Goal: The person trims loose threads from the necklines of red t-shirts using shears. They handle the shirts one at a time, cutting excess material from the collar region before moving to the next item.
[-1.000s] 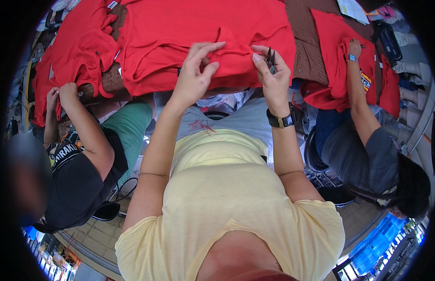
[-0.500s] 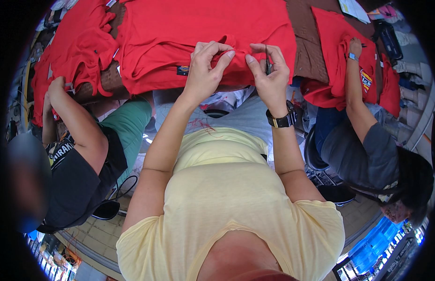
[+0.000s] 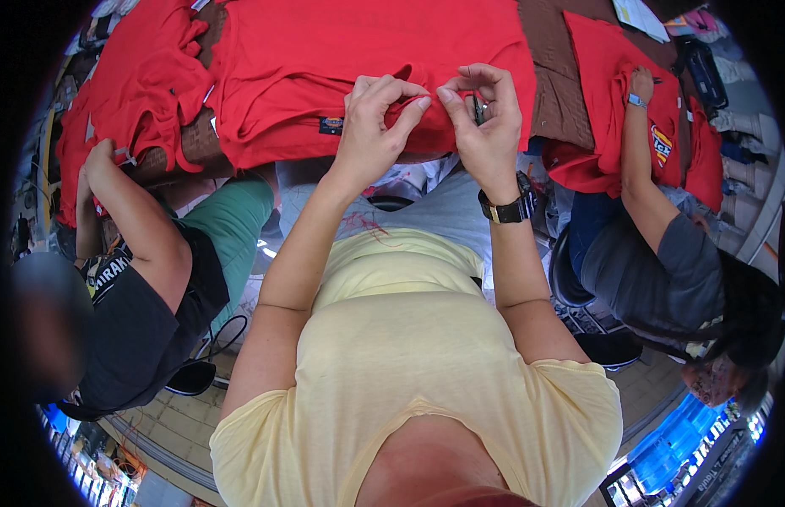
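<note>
Pale lettering (image 3: 114,277) crossed a co-worker's black shirt (image 3: 143,334) at left; mid-table, a red garment (image 3: 367,42) lay spread, its dark label (image 3: 331,125) more fully exposed than a second earlier. The left hand (image 3: 380,122) pinched its cloth; the right hand (image 3: 488,122), drawn nearer, gripped dark snips (image 3: 478,110), apparently centring work on one fold. At right, a yellow-and-black logo (image 3: 661,145) showed.

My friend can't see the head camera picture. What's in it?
A left hand pinches a red garment on a brown surface, while the right hand, close by, holds a dark tool. A co-worker on each side has more red cloth in front.
</note>
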`<state>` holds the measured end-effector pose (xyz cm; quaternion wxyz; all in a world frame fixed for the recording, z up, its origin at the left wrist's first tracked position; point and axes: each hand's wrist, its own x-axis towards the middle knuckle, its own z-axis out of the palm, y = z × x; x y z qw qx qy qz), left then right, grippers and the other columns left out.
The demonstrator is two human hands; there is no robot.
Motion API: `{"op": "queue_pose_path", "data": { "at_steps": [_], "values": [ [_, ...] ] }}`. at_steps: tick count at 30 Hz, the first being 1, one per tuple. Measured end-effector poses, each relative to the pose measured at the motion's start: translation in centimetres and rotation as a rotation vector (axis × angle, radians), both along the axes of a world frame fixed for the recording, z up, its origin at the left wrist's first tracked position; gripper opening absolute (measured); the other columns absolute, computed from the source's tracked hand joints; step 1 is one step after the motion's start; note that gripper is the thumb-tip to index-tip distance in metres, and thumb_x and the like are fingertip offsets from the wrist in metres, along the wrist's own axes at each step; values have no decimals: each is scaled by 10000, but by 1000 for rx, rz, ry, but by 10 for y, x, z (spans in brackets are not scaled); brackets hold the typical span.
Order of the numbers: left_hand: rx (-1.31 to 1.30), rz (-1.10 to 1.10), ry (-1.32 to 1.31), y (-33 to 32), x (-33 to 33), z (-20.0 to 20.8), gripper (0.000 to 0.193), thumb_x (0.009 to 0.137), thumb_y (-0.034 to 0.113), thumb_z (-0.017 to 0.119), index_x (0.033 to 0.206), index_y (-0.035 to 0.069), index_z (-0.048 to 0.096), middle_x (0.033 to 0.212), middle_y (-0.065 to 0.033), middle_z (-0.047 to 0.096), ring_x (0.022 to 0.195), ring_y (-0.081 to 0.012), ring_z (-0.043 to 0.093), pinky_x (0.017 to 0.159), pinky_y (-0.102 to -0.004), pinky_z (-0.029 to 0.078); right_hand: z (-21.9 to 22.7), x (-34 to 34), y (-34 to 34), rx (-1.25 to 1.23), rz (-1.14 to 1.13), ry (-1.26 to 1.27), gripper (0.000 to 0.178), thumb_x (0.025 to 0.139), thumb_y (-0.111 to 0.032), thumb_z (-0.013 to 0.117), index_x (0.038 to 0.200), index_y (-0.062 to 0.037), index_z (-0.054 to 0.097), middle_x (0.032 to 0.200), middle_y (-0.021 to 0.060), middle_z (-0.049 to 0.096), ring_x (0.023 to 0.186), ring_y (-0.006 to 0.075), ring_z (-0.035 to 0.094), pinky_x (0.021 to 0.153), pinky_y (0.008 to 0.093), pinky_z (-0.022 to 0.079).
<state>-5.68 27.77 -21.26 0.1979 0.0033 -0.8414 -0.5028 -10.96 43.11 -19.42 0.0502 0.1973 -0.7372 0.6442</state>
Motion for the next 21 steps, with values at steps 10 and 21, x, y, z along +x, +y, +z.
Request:
{"op": "queue_pose_path", "data": {
  "at_steps": [10, 21],
  "values": [
    [-103, -1, 44, 0, 2, 1, 133, 887, 157, 736, 984, 67, 741, 852, -36, 646, 876, -213, 524, 834, -348, 423, -12, 0, 0, -168, 62, -121, 344, 901, 74, 662, 1150, -11, 440, 975, 91, 593, 930, 136, 607, 830, 268, 512],
    [-108, -5, 37, -3, 3, -3, 135, 878, 156, 742, 982, 71, 752, 845, -43, 645, 885, -225, 528, 848, -356, 428, -13, -11, 12, 59, 59, 11, 368, 936, 11, 659, 1236, -10, 448, 983, 133, 664, 964, 198, 674, 820, 314, 542]
  ]
}}
